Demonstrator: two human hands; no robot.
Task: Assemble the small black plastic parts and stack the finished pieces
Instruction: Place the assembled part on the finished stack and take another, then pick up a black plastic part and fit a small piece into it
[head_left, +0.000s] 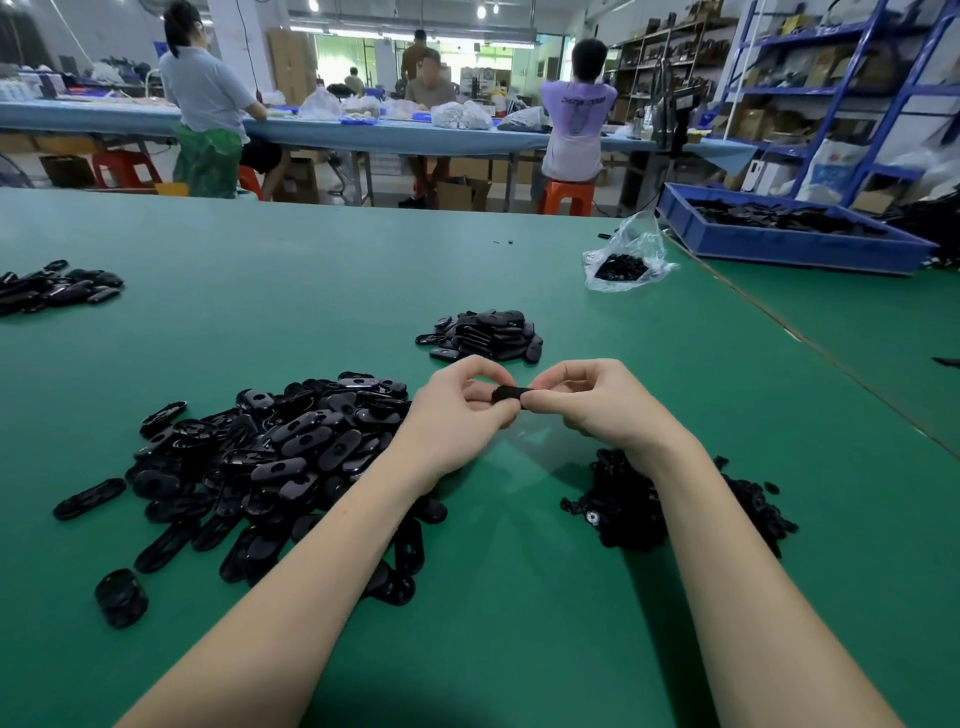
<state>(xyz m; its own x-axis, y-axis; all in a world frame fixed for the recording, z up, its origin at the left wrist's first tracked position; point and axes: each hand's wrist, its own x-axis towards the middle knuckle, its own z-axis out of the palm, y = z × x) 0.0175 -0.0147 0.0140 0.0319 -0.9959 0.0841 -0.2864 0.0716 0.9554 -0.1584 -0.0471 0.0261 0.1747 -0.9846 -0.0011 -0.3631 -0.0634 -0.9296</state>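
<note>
1. Black part (506, 395) held in mid-air between both hands, above the green table (311, 260); only a short dark stretch visible, so exact seating impossible to tell.
2. Left hand (460, 402) pinching one end, right hand (587, 400) pinching the other, fingertips curled tight on it.
3. Best pressed squarely, ends level, probably until the halves seat flush; no twisting.
4. Loose oval shells (270, 457) heaped just left of the left hand, small inserts (628, 509) below the right wrist.
5. Finished stack (488, 332) just beyond the hands — likely the next stop, laid flat and aligned.
</note>
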